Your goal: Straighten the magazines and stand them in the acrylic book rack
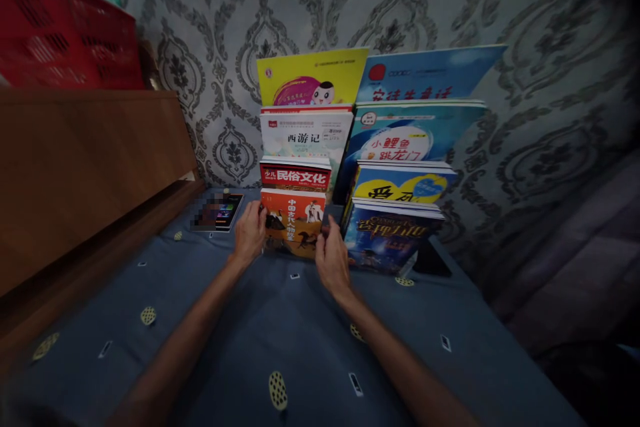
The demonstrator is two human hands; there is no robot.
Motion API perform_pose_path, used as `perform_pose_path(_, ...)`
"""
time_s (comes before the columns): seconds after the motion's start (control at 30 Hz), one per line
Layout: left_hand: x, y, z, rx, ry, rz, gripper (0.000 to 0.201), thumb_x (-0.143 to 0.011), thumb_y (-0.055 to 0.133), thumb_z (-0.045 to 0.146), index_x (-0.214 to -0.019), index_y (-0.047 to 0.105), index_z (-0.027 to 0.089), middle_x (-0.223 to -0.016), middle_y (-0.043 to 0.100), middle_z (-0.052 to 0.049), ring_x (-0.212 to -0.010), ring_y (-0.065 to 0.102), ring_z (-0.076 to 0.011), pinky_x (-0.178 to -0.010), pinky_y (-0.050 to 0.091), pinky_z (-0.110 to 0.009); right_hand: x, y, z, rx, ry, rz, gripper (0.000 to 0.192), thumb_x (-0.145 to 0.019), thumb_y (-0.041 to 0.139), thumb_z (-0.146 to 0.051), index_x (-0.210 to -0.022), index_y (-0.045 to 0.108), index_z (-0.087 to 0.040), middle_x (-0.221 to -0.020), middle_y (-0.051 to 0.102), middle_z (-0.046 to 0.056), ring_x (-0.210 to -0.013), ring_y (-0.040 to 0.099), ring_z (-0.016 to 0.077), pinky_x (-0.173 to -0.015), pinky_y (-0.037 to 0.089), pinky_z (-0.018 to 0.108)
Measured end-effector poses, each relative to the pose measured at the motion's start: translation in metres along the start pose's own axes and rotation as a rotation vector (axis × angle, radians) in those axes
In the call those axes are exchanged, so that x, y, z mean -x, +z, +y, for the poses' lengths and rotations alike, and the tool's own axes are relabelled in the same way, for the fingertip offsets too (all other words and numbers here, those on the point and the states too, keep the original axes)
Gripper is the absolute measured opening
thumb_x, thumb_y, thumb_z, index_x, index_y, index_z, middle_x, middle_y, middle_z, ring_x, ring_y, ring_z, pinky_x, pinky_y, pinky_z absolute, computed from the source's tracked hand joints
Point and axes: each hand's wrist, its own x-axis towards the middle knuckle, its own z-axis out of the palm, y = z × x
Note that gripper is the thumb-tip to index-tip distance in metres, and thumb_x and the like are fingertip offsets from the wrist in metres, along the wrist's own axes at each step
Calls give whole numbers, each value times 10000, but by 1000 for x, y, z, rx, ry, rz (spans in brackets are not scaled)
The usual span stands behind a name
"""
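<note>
Just left of the dark-blue book, the orange book stands with its side edges between the half-curled left hand and right hand, probably light, flexible and slick-covered, best clasped by both sides.

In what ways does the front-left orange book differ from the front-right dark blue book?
The orange book has its title running downward; the dark blue book has its title running across. The left hand and right hand are at the orange book's side edges; neither is over the dark blue book's title. Both books stand with front covers facing the camera.
</note>
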Motion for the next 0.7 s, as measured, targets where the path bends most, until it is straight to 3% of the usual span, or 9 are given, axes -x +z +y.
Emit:
perform_pose_path(0.13,0,0,0,11,0,5,190,-1025,356,268,-1017,537,213,-993,619,-66,-946,603,-198,-844,457,-301,-1,1,2,-5,13,-36,513,-957,338,-266,-1436,482,-154,-1289,634,164,-1161,595,291,-1017,485,508)
perform_pose_path(0.27,1,-1,2,36,5,11,195,-1023,352,255,-1039,542,216,-1006,621,-67,-966,604,-198,-854,458,-302,-3,0,5,-25,-4,-16,509,-918,359,-204,-1390,548,-179,-1255,657,148,-1133,608,289,-1005,494,516)
perform_pose_path(0.7,1,3,0,-11,2,26,200,-1028,335,257,-1025,531,213,-981,605,-65,-929,603,-200,-822,457,-294,-5,-3,5,-51,-35,-19,529,-889,378,-158,-1392,541,-178,-1167,672,135,-1029,632,260,-914,538,470)
